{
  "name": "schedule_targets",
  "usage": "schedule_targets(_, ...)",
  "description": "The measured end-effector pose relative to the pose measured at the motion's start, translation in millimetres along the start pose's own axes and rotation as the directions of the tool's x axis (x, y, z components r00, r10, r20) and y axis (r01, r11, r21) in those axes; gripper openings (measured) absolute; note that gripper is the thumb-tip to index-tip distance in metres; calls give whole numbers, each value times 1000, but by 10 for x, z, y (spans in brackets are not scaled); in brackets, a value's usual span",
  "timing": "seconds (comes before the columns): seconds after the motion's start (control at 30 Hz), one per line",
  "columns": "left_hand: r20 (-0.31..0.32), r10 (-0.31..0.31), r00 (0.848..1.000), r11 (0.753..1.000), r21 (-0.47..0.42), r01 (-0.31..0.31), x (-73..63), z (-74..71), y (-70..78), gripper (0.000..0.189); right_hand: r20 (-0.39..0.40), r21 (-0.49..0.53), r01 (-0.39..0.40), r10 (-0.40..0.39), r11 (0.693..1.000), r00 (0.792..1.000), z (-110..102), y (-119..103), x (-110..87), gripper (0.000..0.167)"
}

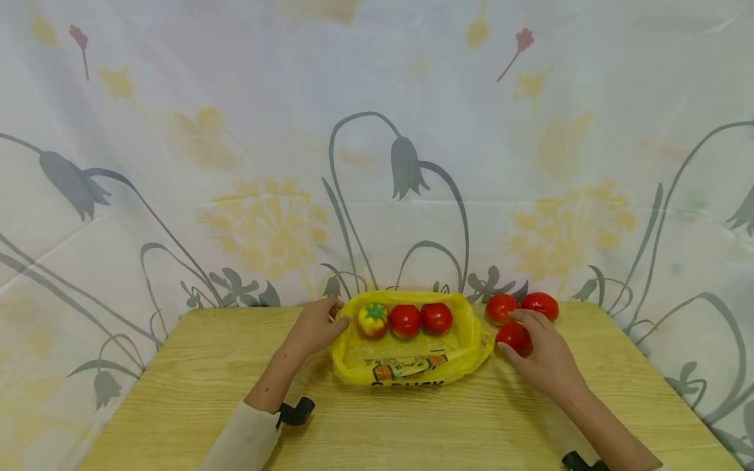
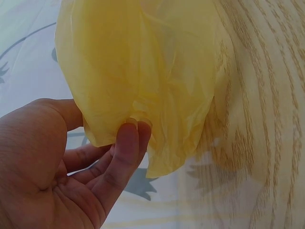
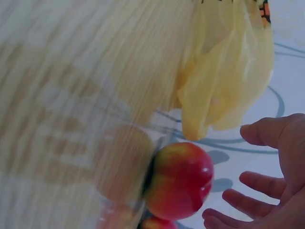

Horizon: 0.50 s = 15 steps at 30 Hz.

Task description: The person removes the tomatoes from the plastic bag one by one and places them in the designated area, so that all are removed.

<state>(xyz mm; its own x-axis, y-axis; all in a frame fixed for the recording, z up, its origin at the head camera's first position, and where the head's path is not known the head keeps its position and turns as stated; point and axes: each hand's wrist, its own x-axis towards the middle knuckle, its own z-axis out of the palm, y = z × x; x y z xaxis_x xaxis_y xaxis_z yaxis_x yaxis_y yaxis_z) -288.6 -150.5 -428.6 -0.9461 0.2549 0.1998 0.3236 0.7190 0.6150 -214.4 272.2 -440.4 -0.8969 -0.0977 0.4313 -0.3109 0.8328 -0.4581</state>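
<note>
A yellow plastic bag (image 1: pixel 353 374) lies with its mouth spread toward me in the head view. Inside sit a yellow-and-red fruit (image 1: pixel 372 320) with a green leafy top and two red round fruits (image 1: pixel 405 322). My left hand (image 1: pixel 313 325) pinches the bag's left edge between thumb and fingers, as the left wrist view also shows. Right of the bag, my right hand (image 1: pixel 548 363) reaches over a red round fruit (image 1: pixel 514 338). In the right wrist view its fingers are spread, with a gap to the red-and-yellow fruit (image 3: pixel 178 181).
Two more red fruits (image 1: pixel 540 305) lie just behind, at the far right edge of the wooden table (image 1: pixel 377 432). A flower-printed cloth (image 1: pixel 377 163) hangs close behind the table. The bag's handle loop (image 1: pixel 486 345) sticks out toward the right hand.
</note>
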Motion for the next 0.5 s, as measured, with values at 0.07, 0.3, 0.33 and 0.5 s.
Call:
schedule_targets(0.07,4,-2,1000,1000,4,2,2,2,6,32,8,2,8,-8,1000,1000,-17,-50,9,58)
schedule_targets(0.3,-2,-2,1000,1000,-3,2,-1,7,13,30,-5,20,69,-69,997,998,-40,-216,37,58)
schedule_targets(0.33,-4,0,1000,1000,-4,0,-2,4,14,30,-10,24,81,-80,996,997,-36,-234,41,57)
schedule_targets(0.5,-10,-1,1000,1000,-9,1,-1,11,14,31,-8,39,118,-118,992,993,-15,-289,59,54)
